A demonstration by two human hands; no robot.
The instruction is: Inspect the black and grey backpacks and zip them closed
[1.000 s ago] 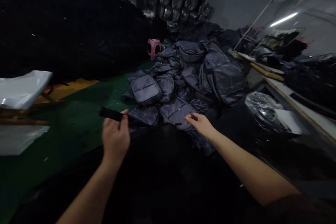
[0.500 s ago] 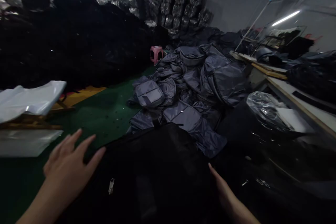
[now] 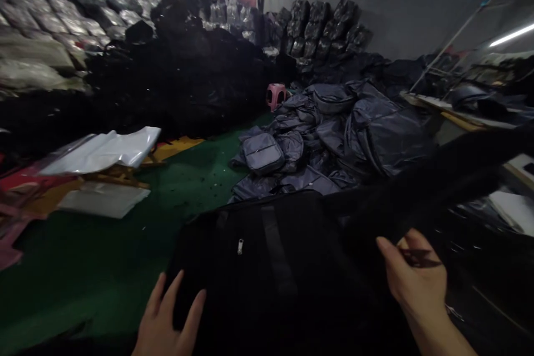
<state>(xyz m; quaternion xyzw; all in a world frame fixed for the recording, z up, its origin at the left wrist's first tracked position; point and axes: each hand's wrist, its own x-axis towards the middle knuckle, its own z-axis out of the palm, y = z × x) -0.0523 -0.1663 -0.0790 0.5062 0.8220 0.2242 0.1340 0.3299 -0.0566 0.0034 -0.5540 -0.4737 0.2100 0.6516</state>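
Note:
A black bag (image 3: 250,278) with a metal zipper pull (image 3: 240,246) and a shiny strip across it lies in front of me. My left hand (image 3: 171,317) rests at its near left edge, fingers spread. On the right, a long dark piece of the bag's fabric (image 3: 442,172) is raised and blurred. My right hand (image 3: 415,272) is closed at the lower edge of this fabric and seems to pinch it. A small dark pointed tool, like thread snips (image 3: 420,258), is tucked in that same hand. The bag's near side is lost in shadow.
Beyond the bag lies a heap of grey-blue bags (image 3: 329,128) on the green floor (image 3: 183,189). A pink stool (image 3: 276,95) stands behind. At left are a low wooden stand with white plastic sheeting (image 3: 108,150) and a dark pile (image 3: 187,72). A table edge (image 3: 442,105) runs along the right.
My view has turned left. My left hand has come down to the bag's near left edge. My right hand has risen and closed, and dark fabric is now lifted at the right.

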